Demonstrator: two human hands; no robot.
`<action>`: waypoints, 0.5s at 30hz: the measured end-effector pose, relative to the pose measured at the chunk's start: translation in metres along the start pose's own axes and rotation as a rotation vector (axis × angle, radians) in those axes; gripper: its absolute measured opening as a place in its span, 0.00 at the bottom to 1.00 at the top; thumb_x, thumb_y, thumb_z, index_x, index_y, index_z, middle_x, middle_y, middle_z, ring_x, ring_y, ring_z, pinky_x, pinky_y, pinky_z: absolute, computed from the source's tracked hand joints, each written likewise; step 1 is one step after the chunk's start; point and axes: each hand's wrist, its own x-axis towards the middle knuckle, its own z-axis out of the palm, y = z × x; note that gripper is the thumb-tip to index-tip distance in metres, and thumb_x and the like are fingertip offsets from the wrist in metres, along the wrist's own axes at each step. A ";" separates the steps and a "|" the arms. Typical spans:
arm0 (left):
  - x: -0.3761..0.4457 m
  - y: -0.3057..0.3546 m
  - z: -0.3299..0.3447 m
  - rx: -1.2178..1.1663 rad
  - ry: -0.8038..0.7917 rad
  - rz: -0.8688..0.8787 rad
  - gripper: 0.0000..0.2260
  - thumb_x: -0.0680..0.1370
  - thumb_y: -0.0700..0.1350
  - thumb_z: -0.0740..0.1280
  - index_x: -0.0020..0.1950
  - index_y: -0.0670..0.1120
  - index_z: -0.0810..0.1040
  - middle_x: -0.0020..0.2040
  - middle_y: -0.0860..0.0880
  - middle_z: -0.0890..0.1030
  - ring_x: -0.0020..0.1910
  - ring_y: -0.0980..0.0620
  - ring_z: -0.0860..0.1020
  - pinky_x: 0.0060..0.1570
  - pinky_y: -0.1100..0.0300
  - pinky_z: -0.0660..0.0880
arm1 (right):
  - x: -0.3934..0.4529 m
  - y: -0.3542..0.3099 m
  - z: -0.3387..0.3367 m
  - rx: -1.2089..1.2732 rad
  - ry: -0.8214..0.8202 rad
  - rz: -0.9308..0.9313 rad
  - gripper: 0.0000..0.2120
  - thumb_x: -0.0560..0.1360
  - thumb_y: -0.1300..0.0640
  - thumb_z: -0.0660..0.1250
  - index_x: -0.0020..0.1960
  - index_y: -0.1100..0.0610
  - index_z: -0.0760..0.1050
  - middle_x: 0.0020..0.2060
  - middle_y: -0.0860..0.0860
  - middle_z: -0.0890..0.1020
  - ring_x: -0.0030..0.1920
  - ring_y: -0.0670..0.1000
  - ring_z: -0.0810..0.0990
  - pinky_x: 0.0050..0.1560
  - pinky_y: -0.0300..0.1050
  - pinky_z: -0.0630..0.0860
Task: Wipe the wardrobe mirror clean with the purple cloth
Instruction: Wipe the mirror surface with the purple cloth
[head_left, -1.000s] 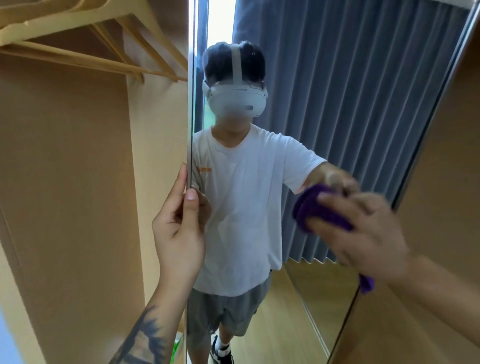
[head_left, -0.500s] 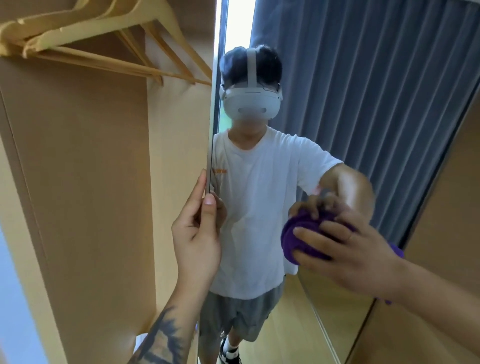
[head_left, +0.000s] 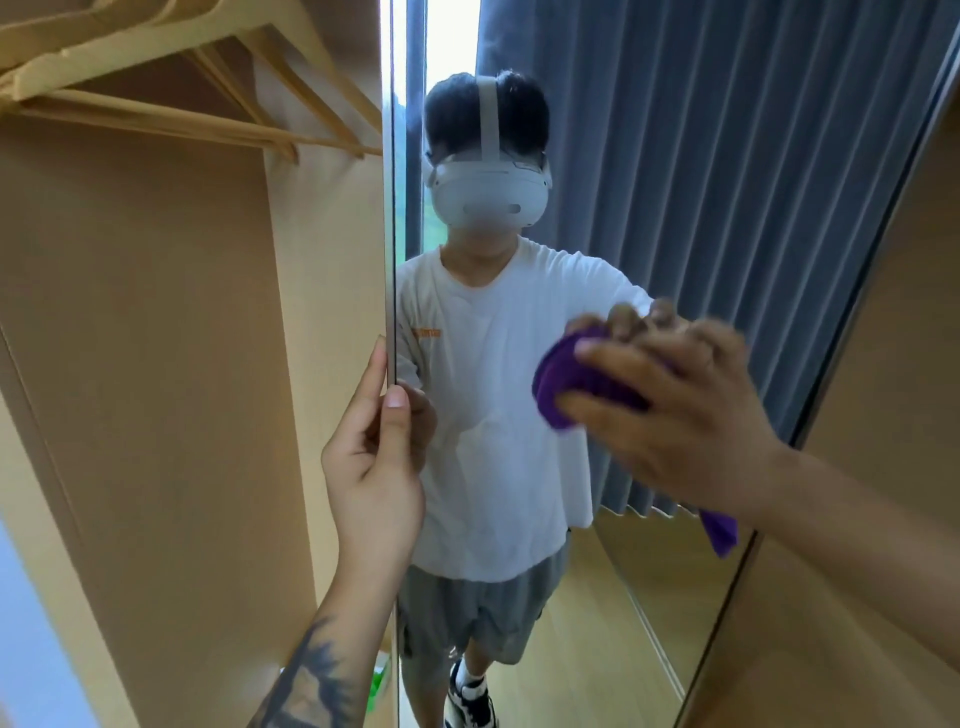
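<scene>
Hangers (head_left: 171, 104) made of wood hang far up on the left, inside the open wardrobe (head_left: 156, 364). Next comes my left hand (head_left: 376, 467). It is closed on the left edge of the mirror (head_left: 727, 208), thumb on the glass side and fingers on the back, to hold the door steady. The mirror is tall and stands straight up, so its long side runs up and down, and it faces me. To the right, my right hand (head_left: 670, 410) is closed on the purple cloth (head_left: 576, 384) and pushes it flat on the glass, near the middle. The cloth is bunched in a ball, with one loose end hanging down at the lower right. I think I am in the middle of the job. I can't see which parts are clean. The top and the bottom of the glass may still need a wipe.
</scene>
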 end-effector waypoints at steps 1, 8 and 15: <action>0.000 -0.001 0.000 0.015 0.014 -0.009 0.18 0.87 0.42 0.62 0.76 0.54 0.71 0.54 0.71 0.84 0.59 0.58 0.82 0.70 0.39 0.75 | 0.005 0.009 0.003 -0.007 0.065 0.072 0.10 0.85 0.44 0.63 0.63 0.43 0.80 0.63 0.50 0.81 0.62 0.58 0.76 0.62 0.59 0.67; 0.001 -0.005 -0.001 0.021 0.036 -0.028 0.18 0.87 0.43 0.63 0.75 0.58 0.73 0.52 0.65 0.86 0.59 0.50 0.83 0.67 0.33 0.76 | -0.006 -0.035 0.021 0.107 -0.027 -0.015 0.08 0.78 0.53 0.73 0.56 0.48 0.86 0.55 0.52 0.84 0.54 0.55 0.77 0.58 0.55 0.72; -0.002 -0.004 -0.003 0.029 0.024 -0.026 0.19 0.86 0.43 0.63 0.78 0.49 0.72 0.57 0.72 0.82 0.64 0.53 0.81 0.69 0.36 0.75 | 0.034 -0.004 0.004 -0.021 0.146 0.102 0.09 0.79 0.51 0.71 0.59 0.45 0.83 0.66 0.49 0.75 0.58 0.57 0.74 0.58 0.61 0.70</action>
